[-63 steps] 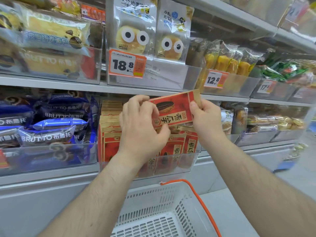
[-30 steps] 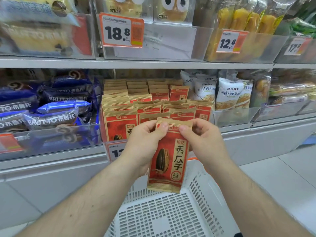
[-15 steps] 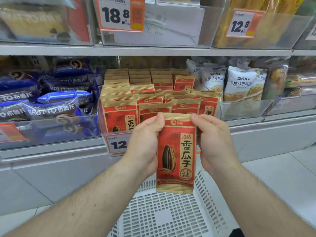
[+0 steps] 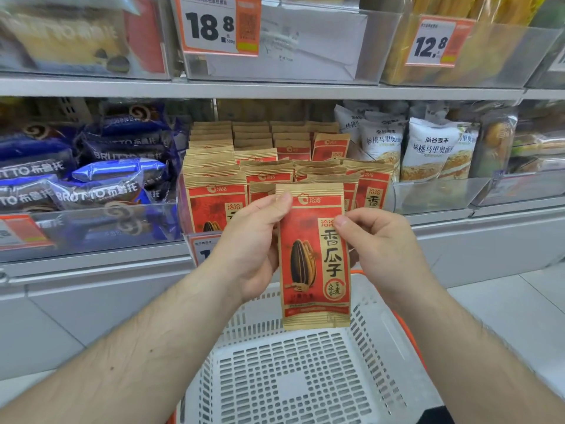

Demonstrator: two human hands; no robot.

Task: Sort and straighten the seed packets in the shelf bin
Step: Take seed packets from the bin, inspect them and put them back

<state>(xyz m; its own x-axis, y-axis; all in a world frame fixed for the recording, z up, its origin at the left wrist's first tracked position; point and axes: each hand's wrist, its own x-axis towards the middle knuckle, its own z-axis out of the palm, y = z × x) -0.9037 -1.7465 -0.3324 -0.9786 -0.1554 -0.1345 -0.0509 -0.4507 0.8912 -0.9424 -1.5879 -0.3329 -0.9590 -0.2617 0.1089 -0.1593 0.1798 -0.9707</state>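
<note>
Both bare forearms reaching forward and converging. Left hand point(image 4: 250, 249) palm turned inward, thumb up along the seed packet point(image 4: 315, 255), fingers behind. Right hand point(image 4: 379, 243) curled, thumb tip pressed on the packet's right edge.

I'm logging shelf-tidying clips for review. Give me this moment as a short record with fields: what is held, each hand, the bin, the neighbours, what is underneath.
held item: red seed packet, upright, printed face toward the camera, in front of the bin
left hand: left hand grips the packet's left edge, thumb near its top corner
right hand: right hand pinches the packet's right edge
bin: clear shelf bin holding rows of matching packets standing upright
neighbours: blue snack bags to the left, white bags to the right
underneath: white basket with orange handle
</note>
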